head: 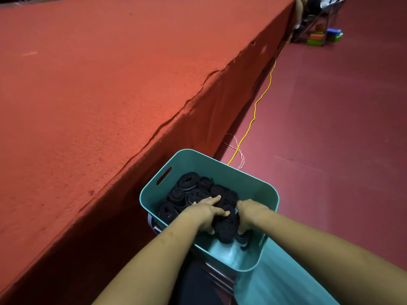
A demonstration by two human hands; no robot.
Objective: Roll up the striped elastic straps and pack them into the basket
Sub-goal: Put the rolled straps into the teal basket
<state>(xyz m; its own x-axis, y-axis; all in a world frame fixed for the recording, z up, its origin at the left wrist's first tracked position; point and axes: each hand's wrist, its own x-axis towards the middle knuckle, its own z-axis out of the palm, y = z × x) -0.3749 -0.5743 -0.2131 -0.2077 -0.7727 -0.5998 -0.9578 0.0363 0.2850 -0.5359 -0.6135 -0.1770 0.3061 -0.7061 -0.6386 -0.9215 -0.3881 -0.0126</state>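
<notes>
A teal plastic basket (246, 181) stands in front of me, holding several rolled dark elastic straps (187, 188). Both my hands are inside it. My left hand (204, 213) lies on the rolls with its index finger stretched forward and its other fingers curled down around a dark roll (224, 233). My right hand (248, 213) grips the same roll from the right side, fingers curled down over it. A loose strap end (243, 243) lies beside that roll near the basket's bare near end.
A long red carpeted platform (99, 95) runs along the left, its edge close to the basket. A yellow cable (262, 97) trails over the maroon floor (341, 128). Coloured blocks (323, 36) and chair legs sit far back right. A second teal container (275, 280) is under my right forearm.
</notes>
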